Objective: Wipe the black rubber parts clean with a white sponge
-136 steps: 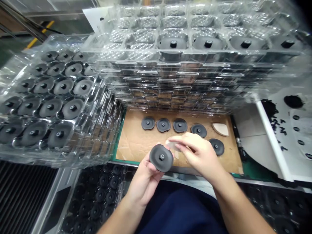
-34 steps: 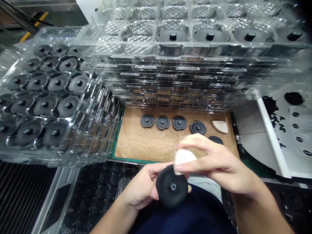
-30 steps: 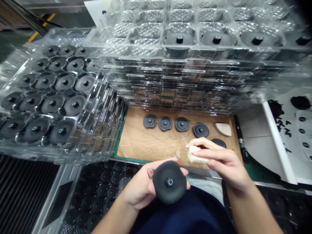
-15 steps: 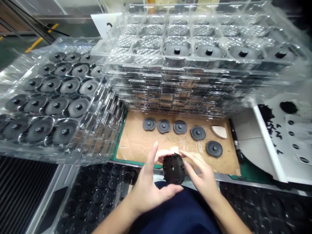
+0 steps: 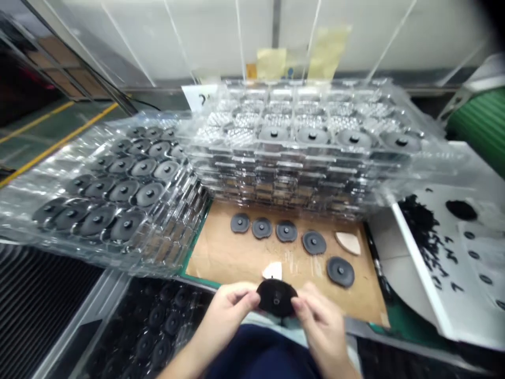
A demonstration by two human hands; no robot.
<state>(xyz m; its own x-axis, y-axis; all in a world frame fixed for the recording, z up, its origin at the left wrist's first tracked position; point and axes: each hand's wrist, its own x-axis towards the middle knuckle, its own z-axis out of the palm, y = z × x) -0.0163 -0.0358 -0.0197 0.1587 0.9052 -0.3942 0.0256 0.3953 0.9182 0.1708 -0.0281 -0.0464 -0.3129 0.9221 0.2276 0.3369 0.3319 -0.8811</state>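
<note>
apparently rubber disc [image 5: 276,298] between fingers [image 5: 246,300]

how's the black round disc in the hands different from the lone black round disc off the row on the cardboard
The held disc is pinched between left hand and right hand; the lone disc lies flat on the brown cardboard, untouched. The held disc looks blacker, the lone disc greyer. Both round, with centre hubs.

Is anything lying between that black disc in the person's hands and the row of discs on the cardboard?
Yes, one thing: a small white piece lies on the cardboard just beyond the black disc, between it and the row of discs. The left hand and right hand pinch the disc's edges directly.
</note>
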